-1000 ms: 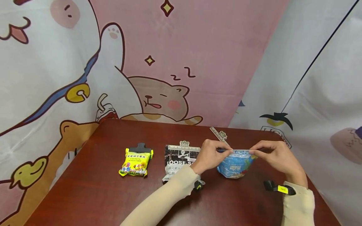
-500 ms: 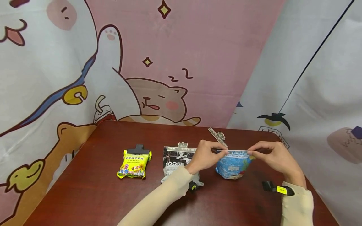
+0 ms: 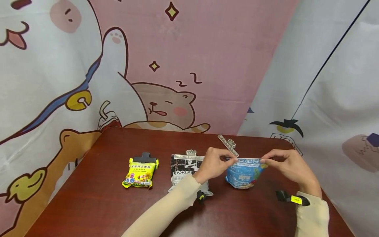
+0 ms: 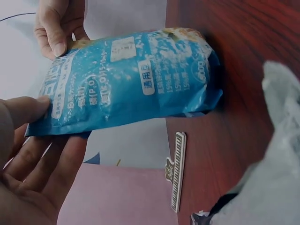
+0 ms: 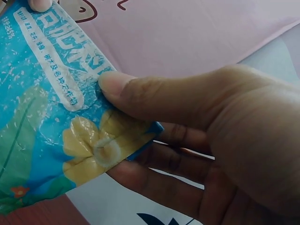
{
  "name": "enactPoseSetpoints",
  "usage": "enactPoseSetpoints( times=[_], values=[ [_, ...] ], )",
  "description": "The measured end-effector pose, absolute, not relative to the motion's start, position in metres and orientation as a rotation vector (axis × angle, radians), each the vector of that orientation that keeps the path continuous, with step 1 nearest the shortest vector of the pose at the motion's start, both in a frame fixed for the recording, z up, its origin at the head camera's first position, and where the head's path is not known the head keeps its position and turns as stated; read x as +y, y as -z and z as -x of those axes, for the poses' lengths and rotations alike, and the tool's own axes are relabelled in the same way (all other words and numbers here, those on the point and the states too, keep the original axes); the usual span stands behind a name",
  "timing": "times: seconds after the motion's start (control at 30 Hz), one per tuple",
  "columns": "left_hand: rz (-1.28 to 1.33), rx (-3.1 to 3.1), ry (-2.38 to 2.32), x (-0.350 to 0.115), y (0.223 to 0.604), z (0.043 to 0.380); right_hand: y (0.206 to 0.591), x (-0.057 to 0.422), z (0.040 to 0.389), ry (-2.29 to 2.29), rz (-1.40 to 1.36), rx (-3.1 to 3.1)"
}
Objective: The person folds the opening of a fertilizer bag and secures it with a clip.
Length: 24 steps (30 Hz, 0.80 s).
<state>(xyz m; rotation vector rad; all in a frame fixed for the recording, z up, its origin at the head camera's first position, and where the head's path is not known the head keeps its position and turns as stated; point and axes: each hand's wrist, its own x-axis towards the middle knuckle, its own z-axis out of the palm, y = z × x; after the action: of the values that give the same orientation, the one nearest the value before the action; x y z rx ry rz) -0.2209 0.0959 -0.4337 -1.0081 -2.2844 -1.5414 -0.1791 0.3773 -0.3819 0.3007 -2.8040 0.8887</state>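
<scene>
A blue printed plastic bag point(image 3: 243, 176) stands upright on the table, its top edge drawn flat and straight. The left hand point(image 3: 214, 164) pinches the top left corner between thumb and fingers, also plain in the left wrist view, where the bag point(image 4: 126, 79) fills the middle. At the opposite corner the right hand point(image 3: 291, 166) pinches the edge; in the right wrist view its thumb point(image 5: 140, 93) lies on the bag's front. Just behind the bag lies a loose clip with a piano-key pattern point(image 3: 228, 145). The bag's back is hidden.
Left of the blue bag is a black-and-white bag point(image 3: 180, 171) with a similar clip point(image 3: 189, 156) on top, partly covered by the left arm. Farther left lies a yellow bag point(image 3: 139, 174) with a black clip point(image 3: 144, 158). A printed cloth point(image 3: 207, 65) hangs behind the table.
The hands keep hold of the blue bag's top edge, which looks slightly flatter and straighter. The left hand has shifted a little left; much of the picture has shifted with the head.
</scene>
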Motion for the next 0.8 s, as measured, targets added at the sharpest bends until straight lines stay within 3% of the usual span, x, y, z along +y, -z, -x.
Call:
enactPoseSetpoints(
  times=[0.43,0.8],
  values=[
    [0.99,-2.353,1.607,0.084,0.435,0.226,0.383,0.384,0.178,-0.915,-0.202,-2.859],
    [0.908,-2.328,1.626,0.086,0.434,0.223,0.388,0.386,0.179,-0.979,-0.296,-2.802]
  ],
)
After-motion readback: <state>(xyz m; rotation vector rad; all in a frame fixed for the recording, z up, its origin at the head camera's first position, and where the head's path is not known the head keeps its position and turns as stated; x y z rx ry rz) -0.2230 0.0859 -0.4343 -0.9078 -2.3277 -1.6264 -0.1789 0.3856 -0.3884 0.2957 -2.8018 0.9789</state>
